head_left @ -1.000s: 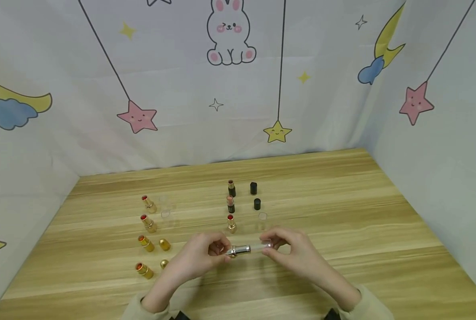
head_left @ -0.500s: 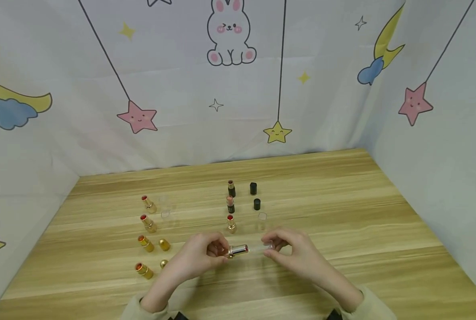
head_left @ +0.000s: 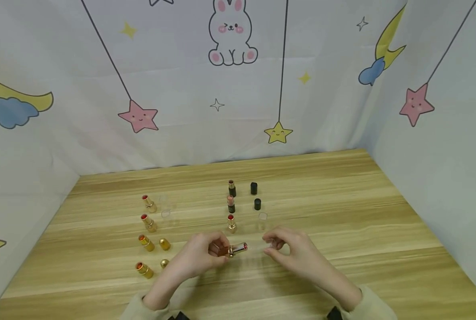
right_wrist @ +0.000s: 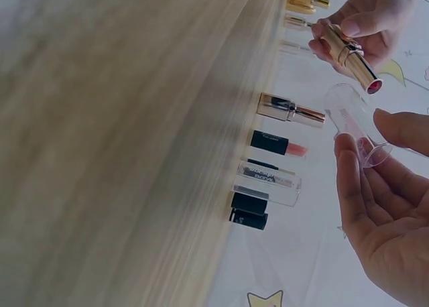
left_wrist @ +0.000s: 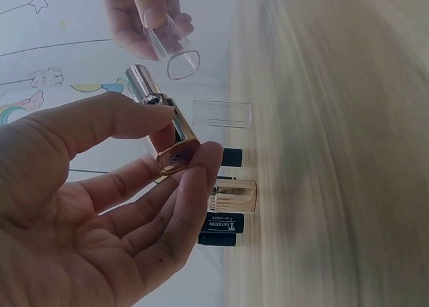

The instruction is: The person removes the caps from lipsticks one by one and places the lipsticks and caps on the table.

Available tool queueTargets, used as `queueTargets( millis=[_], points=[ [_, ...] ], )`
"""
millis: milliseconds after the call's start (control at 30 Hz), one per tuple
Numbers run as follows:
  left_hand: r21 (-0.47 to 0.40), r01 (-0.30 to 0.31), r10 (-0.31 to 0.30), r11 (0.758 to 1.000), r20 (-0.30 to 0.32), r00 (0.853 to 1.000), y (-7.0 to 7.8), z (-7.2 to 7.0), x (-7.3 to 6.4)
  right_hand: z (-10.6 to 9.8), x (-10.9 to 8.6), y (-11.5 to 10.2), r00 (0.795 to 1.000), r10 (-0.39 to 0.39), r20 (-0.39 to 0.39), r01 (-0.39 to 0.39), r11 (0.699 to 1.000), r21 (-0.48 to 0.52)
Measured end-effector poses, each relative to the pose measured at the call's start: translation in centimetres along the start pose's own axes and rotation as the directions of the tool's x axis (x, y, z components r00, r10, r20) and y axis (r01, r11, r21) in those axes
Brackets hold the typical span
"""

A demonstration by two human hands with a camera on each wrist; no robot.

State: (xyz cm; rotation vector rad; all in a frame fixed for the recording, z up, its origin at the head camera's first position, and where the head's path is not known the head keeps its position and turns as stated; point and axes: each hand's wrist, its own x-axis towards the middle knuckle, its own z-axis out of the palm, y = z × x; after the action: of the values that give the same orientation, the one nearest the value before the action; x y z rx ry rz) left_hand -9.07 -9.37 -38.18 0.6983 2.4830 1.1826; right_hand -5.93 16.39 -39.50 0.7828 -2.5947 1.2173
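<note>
My left hand [head_left: 206, 252] pinches a gold lipstick [head_left: 238, 249] between thumb and fingers, above the table's near middle. The lipstick points right with its cap off, and a red tip shows at the tube's end in the right wrist view. Facing it, my right hand [head_left: 292, 247] pinches a clear cap [right_wrist: 350, 119] by its closed end. In the left wrist view the cap's open rim points toward the lipstick, with a gap between them. Just beyond the hands stands another gold lipstick [head_left: 231, 224] with a red tip, and a clear cap [head_left: 263, 221] to its right.
Behind stand two black-based lipsticks [head_left: 231, 204] [head_left: 231, 189] with black caps [head_left: 257, 204] [head_left: 254, 188] to their right. At left is a column of several gold lipsticks [head_left: 146, 243], with gold caps [head_left: 164, 244] and clear caps [head_left: 165, 214] beside it. All stand on a wooden table [head_left: 342, 204].
The lipstick and the clear cap have moved apart, widening the gap between them. The lipstick's tip has tilted and drawn slightly left. Both hands keep their grip.
</note>
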Motion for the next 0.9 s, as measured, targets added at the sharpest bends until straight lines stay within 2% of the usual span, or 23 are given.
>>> queueTargets(
  millis=[300, 600, 900],
  points=[
    [0.016, -0.004, 0.005, 1.0, -0.018, 1.0, -0.2, 0.6, 0.3, 0.1, 0.2, 0.0, 0.999, -0.045, 0.001, 0.044, 0.991, -0.129],
    [0.055, 0.04, -0.038, 0.998, -0.036, 0.999, -0.6, 1.6, 0.7, 0.3, 0.5, -0.2, 0.998, -0.035, 0.059, 0.047, 0.975, -0.216],
    [0.13, -0.001, 0.01, 0.992, -0.07, 0.998, -1.0, 1.9, 0.8, 0.4, 0.7, -0.3, 0.993, -0.036, 0.108, 0.063, 0.964, -0.258]
  ],
)
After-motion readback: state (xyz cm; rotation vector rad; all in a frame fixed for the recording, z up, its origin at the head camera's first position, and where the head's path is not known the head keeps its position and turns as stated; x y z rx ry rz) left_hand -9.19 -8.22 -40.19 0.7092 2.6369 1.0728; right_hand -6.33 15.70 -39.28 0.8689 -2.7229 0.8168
